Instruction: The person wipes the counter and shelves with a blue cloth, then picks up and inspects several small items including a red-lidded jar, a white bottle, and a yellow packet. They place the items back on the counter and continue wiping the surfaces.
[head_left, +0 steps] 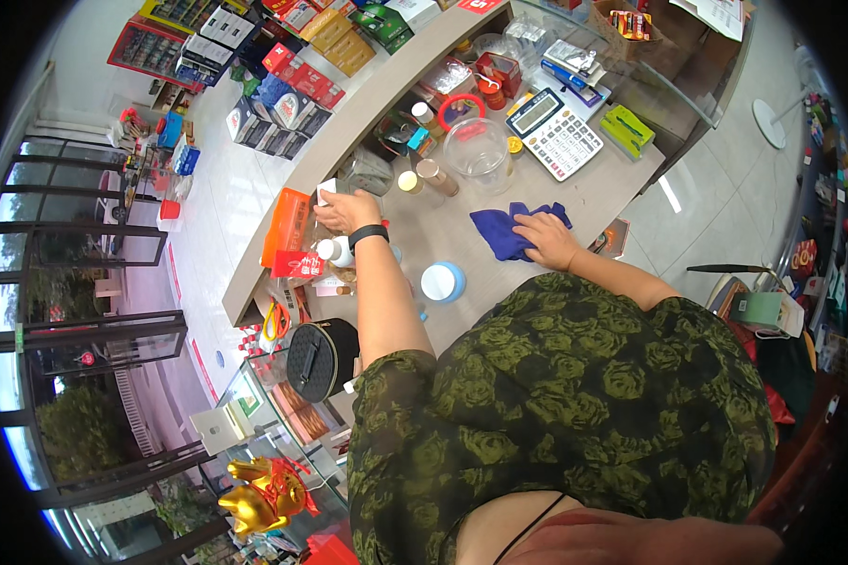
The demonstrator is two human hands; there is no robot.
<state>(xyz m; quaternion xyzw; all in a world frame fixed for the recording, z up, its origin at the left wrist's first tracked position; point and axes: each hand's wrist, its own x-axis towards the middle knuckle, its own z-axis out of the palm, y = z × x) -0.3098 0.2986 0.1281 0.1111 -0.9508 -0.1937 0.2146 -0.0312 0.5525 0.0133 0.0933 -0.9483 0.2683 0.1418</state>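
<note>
My left hand [348, 210], with a black band at the wrist, reaches to the far left of the counter [459, 240]. Its fingers are around a small white box [331, 188], partly covered by the hand. An orange case [285, 226] and a white-capped bottle [333, 250] are close beside that hand. Under my right hand [548, 240] lies a crumpled purple cloth [503, 229], pressed against the countertop with the fingers on it. Between my arms sits a blue jar with a white lid [441, 282].
A clear plastic tub [477, 152], two small bottles [427, 178] and a calculator [555, 133] stand ahead, with a green tissue pack [627, 131] at right. Left are a black round case [321, 359] and a golden cat figurine [265, 494]. A raised ledge [367, 106] borders the counter.
</note>
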